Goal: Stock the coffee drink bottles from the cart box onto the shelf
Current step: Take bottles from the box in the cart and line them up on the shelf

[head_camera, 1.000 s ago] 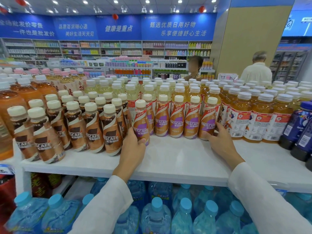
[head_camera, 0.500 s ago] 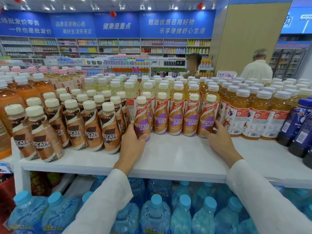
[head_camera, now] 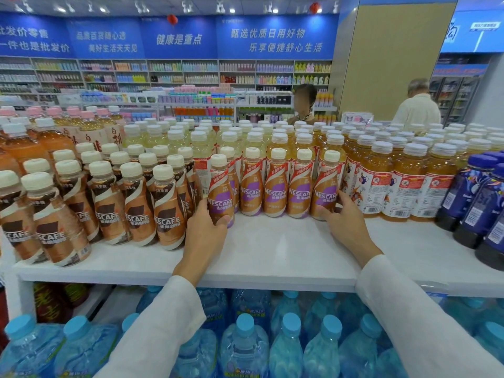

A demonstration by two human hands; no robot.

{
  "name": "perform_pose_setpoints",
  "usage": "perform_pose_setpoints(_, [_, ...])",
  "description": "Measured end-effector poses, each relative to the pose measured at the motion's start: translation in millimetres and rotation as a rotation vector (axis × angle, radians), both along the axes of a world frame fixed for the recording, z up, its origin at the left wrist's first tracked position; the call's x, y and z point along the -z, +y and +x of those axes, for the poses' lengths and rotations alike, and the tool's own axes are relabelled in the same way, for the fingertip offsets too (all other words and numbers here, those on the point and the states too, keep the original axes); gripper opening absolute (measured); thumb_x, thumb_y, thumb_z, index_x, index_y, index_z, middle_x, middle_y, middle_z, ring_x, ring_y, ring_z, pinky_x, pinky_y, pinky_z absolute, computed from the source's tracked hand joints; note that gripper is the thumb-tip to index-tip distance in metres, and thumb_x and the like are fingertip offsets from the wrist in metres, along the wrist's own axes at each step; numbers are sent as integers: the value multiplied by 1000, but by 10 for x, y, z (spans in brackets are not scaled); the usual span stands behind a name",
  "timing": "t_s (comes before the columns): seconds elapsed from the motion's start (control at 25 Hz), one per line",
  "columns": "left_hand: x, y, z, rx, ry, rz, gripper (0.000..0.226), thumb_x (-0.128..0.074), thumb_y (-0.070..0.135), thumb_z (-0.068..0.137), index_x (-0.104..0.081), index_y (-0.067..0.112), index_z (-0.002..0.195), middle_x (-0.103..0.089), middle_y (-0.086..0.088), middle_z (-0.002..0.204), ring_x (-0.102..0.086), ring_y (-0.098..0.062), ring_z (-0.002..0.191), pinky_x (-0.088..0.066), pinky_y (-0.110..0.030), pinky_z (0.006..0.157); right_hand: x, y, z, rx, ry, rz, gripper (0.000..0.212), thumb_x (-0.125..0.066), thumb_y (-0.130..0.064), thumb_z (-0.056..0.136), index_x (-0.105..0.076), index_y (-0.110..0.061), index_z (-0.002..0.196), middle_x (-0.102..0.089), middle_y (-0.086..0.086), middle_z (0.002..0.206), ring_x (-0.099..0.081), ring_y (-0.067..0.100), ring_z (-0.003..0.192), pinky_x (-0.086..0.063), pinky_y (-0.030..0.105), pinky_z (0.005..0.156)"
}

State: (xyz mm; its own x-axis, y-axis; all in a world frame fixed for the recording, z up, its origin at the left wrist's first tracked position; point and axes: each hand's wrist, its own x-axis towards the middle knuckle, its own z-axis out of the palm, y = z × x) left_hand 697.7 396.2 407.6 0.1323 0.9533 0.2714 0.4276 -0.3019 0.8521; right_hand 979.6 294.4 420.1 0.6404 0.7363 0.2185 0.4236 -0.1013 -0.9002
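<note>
A row of purple-labelled coffee bottles (head_camera: 275, 186) stands upright on the white shelf (head_camera: 272, 249). My left hand (head_camera: 204, 230) grips the leftmost purple-labelled bottle (head_camera: 221, 192) near its base, thumb across the front. My right hand (head_camera: 343, 219) holds the rightmost purple-labelled bottle (head_camera: 326, 186) at its lower right side, fingers curled round it. Both bottles stand on the shelf. The cart box is out of view.
Brown-labelled coffee bottles (head_camera: 136, 203) crowd the shelf's left. Orange tea bottles (head_camera: 403, 181) and dark blue bottles (head_camera: 480, 208) stand on the right. Large water bottles (head_camera: 245, 345) fill the lower shelf. Two people (head_camera: 417, 105) stand beyond the shelf.
Both hands stay on the same end bottles. The camera has drifted slightly; the bottles and hands have barely shifted.
</note>
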Motion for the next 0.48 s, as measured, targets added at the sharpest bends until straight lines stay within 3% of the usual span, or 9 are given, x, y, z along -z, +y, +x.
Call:
perform_pose_setpoints(0.36, [-9, -36, -19, -1, 29, -3, 68, -70, 31, 94, -36, 21, 152, -52, -1, 149, -52, -23, 133, -42, -35, 105, 21, -23, 4, -30, -15, 3, 62, -70, -33, 94, -42, -25, 149, -54, -2, 148, -54, 23, 132, -45, 40, 105])
perform_pose_setpoints(0.48, [-37, -202, -89, 5, -21, 15, 65, -73, 32, 91, -43, 20, 148, -57, 0, 144, -57, -15, 122, -43, -26, 96, 17, -195, -115, -31, -91, 23, 62, -69, -34, 94, -42, -26, 149, -53, -3, 148, -53, 21, 132, -45, 36, 103])
